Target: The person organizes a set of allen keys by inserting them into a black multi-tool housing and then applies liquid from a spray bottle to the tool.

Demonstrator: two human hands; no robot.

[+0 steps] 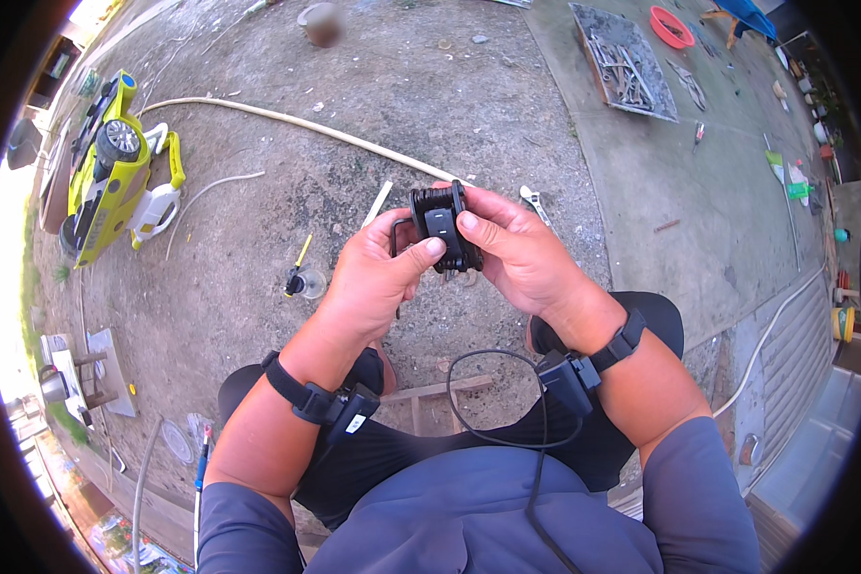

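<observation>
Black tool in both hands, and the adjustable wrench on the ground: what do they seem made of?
Black tool: probably satin plastic casing, judging by its soft highlights, perhaps with dark metal parts. Adjustable wrench: likely bare or plated steel, given its silvery sheen.

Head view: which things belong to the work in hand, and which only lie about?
Work in hand: compact black folding tool, held by left hand and right hand.

Apparently lying about: silver metal adjustable wrench; rectangular grey tray with metal tools; round red basin; yellow-green toy car.
</observation>
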